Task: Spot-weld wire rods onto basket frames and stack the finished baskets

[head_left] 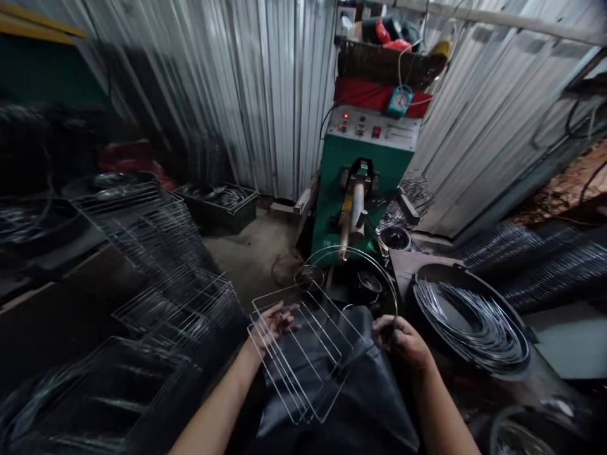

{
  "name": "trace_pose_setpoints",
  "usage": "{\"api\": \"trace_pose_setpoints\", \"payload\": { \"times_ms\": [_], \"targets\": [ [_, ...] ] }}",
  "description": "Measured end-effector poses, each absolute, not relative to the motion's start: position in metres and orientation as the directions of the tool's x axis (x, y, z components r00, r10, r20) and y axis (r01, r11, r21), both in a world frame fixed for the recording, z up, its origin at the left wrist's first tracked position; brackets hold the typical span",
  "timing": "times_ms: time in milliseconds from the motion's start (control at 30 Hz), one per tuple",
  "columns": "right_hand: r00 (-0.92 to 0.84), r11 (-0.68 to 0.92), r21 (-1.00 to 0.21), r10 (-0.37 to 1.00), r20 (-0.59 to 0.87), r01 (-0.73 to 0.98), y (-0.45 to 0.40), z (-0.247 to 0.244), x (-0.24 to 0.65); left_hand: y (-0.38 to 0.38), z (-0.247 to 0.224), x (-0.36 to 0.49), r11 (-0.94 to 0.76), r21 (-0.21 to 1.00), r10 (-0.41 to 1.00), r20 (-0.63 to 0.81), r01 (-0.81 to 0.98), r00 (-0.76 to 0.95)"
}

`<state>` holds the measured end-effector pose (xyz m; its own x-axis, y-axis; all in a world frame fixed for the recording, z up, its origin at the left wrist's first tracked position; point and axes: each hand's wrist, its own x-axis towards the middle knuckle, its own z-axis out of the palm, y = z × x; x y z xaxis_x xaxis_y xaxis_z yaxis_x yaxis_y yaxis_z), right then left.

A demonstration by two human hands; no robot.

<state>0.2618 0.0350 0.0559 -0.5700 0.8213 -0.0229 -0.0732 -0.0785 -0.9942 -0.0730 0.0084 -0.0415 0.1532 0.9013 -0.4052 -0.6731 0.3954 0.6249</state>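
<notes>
My left hand (275, 323) is at the upper left side of a rectangular wire rack (307, 354), tilted above my dark apron (351, 404). Its wires cross my wrist, and the hand bears the rack with fingers loosely curled. My right hand (399, 336) is closed around the lower right end of a thin wire hoop (379, 265); two curved strands show. The hoop arches in front of a green machine (327, 183), close to the tip of its lower rod electrode. Where the hoop's other end meets the rack is unclear.
A stack of wire racks (156, 253) stands to my left, blurred. On the right, a round black basin (521, 341) holds many wire rings. A green crate (232, 220) of metal parts sits behind, by the corrugated wall (279, 95). A teal clock (399, 101) hangs on the machine.
</notes>
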Motion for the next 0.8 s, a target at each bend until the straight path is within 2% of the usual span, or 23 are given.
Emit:
{"api": "trace_pose_setpoints", "payload": {
  "times_ms": [100,167,300,467,567,667,800],
  "targets": [
    [-0.538,-0.133,-0.971,0.843,-0.006,-0.197,0.009,0.043,0.251,-0.001,-0.071,-0.054,0.529,0.447,0.807,-0.528,-0.722,0.265],
    [-0.516,-0.148,-0.963,0.857,-0.01,-0.227,-0.004,0.04,0.245,-0.005,-0.086,-0.046,0.584,0.412,0.764,-0.57,-0.7,0.302],
    [-0.48,-0.149,-0.966,0.877,-0.029,-0.214,-0.017,0.043,0.232,-0.013,-0.1,-0.042,0.604,0.441,0.747,-0.602,-0.663,0.281],
    [-0.428,-0.157,-0.965,0.902,-0.052,-0.213,-0.009,0.054,0.205,-0.043,-0.099,-0.045,0.529,0.554,0.793,-0.592,-0.643,0.142],
    [-0.342,-0.142,-0.965,0.938,-0.06,-0.22,0.003,0.063,0.189,-0.064,-0.089,-0.042,0.459,0.711,0.862,-0.501,-0.532,0.074],
    [-0.278,-0.108,-0.959,0.96,-0.032,-0.262,0.015,0.072,0.176,-0.07,-0.069,-0.038,0.317,0.882,0.947,-0.315,-0.347,0.065],
    [-0.212,-0.099,-0.93,0.977,-0.023,-0.354,0.033,0.084,0.171,-0.057,-0.041,-0.029,0.068,0.966,0.998,-0.069,-0.248,0.003]
  ]
}}
